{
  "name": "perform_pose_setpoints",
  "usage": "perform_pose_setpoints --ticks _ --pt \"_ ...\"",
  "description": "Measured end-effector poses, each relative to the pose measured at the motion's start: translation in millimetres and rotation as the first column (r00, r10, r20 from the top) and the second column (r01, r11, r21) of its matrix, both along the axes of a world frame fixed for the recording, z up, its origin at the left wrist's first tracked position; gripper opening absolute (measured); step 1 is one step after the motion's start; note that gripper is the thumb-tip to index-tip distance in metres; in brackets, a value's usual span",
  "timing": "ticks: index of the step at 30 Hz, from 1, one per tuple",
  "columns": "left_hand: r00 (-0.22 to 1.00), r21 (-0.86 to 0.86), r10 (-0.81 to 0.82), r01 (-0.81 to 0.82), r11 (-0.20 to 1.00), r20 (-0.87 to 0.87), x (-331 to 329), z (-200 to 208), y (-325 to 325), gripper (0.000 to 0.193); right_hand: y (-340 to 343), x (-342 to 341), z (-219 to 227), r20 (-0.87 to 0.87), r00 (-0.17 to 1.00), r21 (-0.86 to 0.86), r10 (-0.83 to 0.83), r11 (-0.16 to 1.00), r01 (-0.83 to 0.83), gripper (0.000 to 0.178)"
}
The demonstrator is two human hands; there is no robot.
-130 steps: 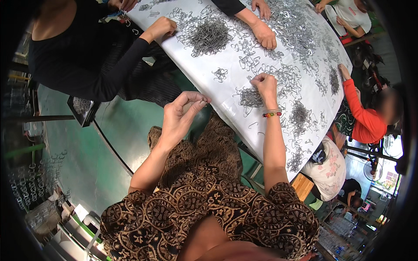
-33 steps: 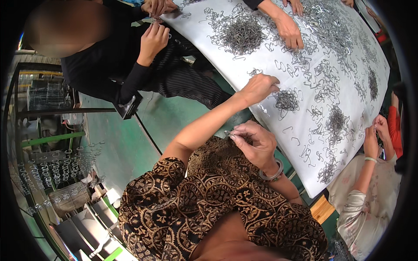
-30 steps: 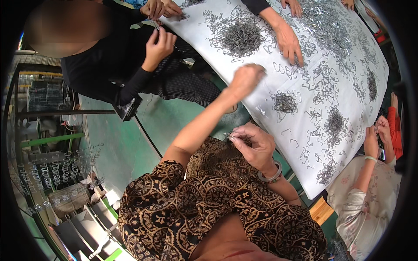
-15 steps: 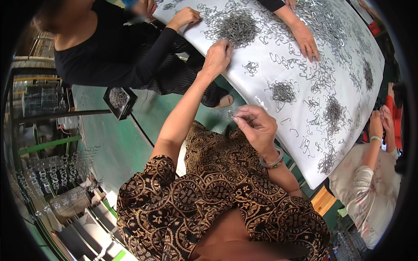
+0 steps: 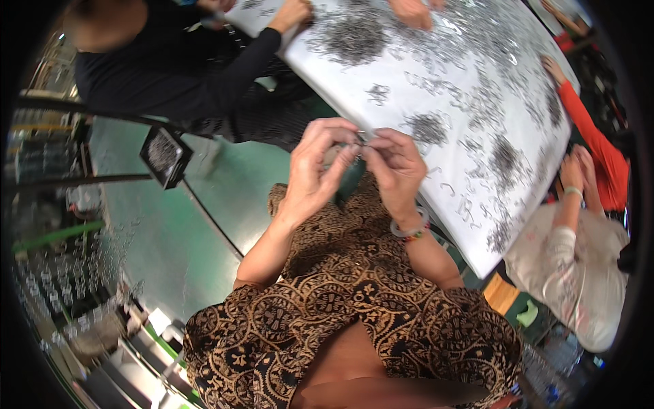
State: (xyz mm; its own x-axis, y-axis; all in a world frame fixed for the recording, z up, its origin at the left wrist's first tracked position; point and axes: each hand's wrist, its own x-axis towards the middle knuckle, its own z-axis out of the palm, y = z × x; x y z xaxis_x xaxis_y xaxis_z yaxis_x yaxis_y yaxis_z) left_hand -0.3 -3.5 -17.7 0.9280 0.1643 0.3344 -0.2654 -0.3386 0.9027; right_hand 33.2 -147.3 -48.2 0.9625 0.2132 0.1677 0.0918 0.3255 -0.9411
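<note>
In front of my body, just off the edge of the white-covered table (image 5: 436, 167), my two hands meet at the fingertips. My left hand (image 5: 319, 167) is closed in a pinch, and my right hand (image 5: 396, 167), with bangles at its wrist, pinches opposite it. Between the fingertips shows a small metal wire hook (image 5: 362, 138); motion blur hides its exact shape and whether there is more than one. Beyond the hands, a dense pile of grey wire hooks (image 5: 351, 35) lies on the table, with a smaller heap of hooks (image 5: 427, 127) nearer.
A person in black (image 5: 170, 82) works at the table's left. A pale-clothed person (image 5: 562, 266) and a red sleeve (image 5: 596, 133) are on the right. Another person's hand (image 5: 411, 12) is over the far hooks. A black tray (image 5: 178, 170) of small parts stands left.
My left hand has come back from the large hook pile to my right hand. The right hand has risen slightly, and their fingertips now meet. The far person's hand has drawn back.
</note>
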Motion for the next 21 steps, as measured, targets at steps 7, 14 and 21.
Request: perform_pose_setpoints --ticks 7,14,21 --pt "0.998 -0.279 0.053 -0.062 0.958 -0.042 12 -7 -16 0.008 2 5 -11 0.153 0.987 -0.085 -0.048 0.994 0.062 0.029" --pt "1.0 -0.276 0.029 -0.028 0.961 -0.001 10 -4 -7 0.007 -111 109 -46 0.306 0.914 -0.843 -0.265 0.371 0.39 0.022" --pt "0.997 -0.218 -0.033 0.016 0.976 -0.074 -4 -11 19 0.007 -146 155 -111 0.331 0.937 -0.921 -0.11 0.178 0.346 0.016"
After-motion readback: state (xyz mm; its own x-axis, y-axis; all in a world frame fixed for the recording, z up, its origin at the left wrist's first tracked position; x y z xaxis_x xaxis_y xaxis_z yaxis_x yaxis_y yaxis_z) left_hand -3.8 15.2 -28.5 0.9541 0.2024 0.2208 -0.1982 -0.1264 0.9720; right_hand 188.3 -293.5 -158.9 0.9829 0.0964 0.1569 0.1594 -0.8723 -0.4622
